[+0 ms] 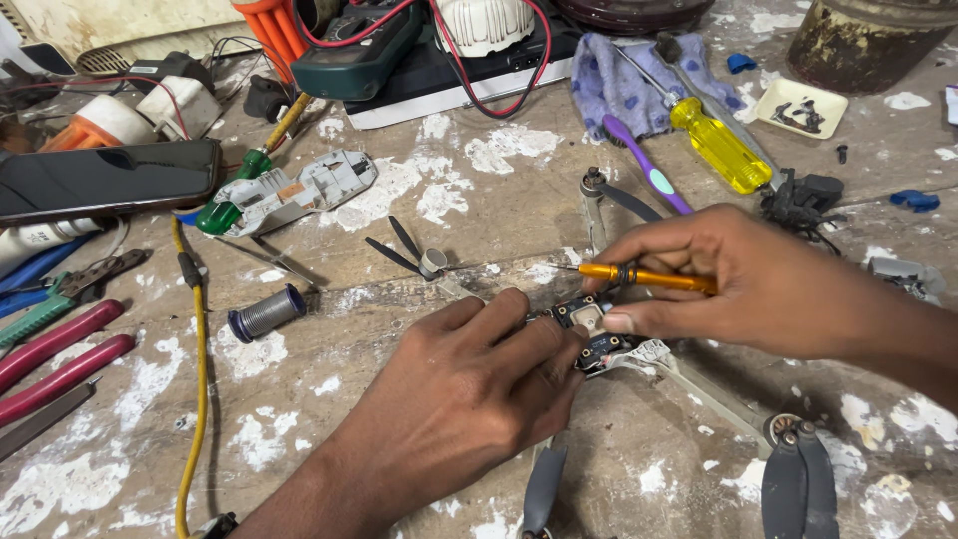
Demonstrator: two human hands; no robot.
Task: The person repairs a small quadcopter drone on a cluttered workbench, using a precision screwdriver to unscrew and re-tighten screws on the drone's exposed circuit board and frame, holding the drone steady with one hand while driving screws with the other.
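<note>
A small grey drone frame lies on the worn wooden workbench, its circuit board exposed at the middle. My left hand rests palm down on the frame, fingertips pressing beside the board. My right hand holds a thin orange-handled screwdriver nearly level, tip pointing left above the board, while its thumb touches the board's edge. Folded grey propeller blades sit at the arm ends in the foreground.
A loose propeller, solder spool, grey drone shell, dark phone, red-handled pliers and yellow cable lie left. Behind: multimeter, yellow screwdriver, purple toothbrush, cloth, small screw tray.
</note>
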